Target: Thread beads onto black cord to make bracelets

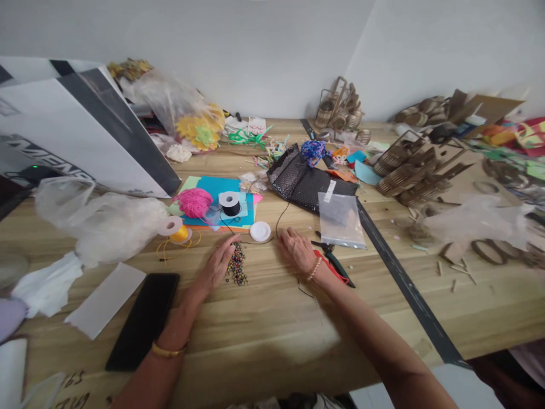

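A thin black cord (283, 218) runs across the tabletop between my two hands, with one stretch curving up beside the black bubble mailer. My left hand (216, 264) has its fingertips together on the cord, just beside a small pile of mixed-colour beads (237, 266). On the other side, my right hand (297, 249) rests low over the wood, its fingers bent and pinching the cord; the exact grip is partly hidden. A white spool of black cord (230, 203) stands beyond my left hand. Between the hands, slightly farther off, lies a round white disc (260, 231).
Dark-handled pliers (338, 267) and red cord lie by my right wrist. Behind are a black bubble mailer (298, 180), a clear plastic bag (342, 221) and pink yarn (195, 203). A yellow thread spool (174, 228) and a black phone (145, 321) are to the left.
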`<state>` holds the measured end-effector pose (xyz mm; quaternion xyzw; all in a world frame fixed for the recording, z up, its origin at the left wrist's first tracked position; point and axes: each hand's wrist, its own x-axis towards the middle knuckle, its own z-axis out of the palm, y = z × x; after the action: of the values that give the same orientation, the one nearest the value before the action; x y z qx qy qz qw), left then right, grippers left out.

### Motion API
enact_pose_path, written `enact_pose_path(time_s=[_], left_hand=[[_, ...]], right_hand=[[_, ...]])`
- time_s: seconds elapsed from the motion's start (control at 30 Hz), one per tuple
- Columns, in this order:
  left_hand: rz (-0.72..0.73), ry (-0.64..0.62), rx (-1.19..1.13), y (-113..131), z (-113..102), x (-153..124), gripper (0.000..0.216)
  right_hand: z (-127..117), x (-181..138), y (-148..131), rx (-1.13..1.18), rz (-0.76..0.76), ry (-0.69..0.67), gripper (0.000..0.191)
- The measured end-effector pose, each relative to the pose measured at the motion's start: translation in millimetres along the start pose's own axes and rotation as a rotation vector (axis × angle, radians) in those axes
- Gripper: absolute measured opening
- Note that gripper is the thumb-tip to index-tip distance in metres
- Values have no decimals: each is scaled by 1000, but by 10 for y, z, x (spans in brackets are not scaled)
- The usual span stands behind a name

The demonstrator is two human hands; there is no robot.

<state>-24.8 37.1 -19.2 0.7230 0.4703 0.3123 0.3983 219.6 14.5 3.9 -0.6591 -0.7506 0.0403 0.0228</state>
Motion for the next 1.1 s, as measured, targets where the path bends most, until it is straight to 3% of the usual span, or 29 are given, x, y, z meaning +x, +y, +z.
enact_pose_path(time_s=[0.13, 0.27, 0.53, 0.7, 0.9, 1.1], left_hand=[[11, 6, -4, -4, 0, 3, 57], [5, -5, -5, -3, 2, 1, 58], [14, -8, 7, -30, 11, 11, 58], [37, -14, 54, -10, 14, 19, 52], [241, 47, 248, 63, 102, 34, 38], [411, -75, 430, 292, 272, 53, 28]], right_hand=[[83, -15, 39, -2, -56, -22, 16], [10, -227, 90, 39, -135, -28, 17], [-57, -829, 294, 218, -87, 52, 16], [-17, -982, 464, 323, -37, 100, 18], [-15, -904, 418, 503, -57, 132, 14], [-42, -855, 362, 662, -44, 62, 8]])
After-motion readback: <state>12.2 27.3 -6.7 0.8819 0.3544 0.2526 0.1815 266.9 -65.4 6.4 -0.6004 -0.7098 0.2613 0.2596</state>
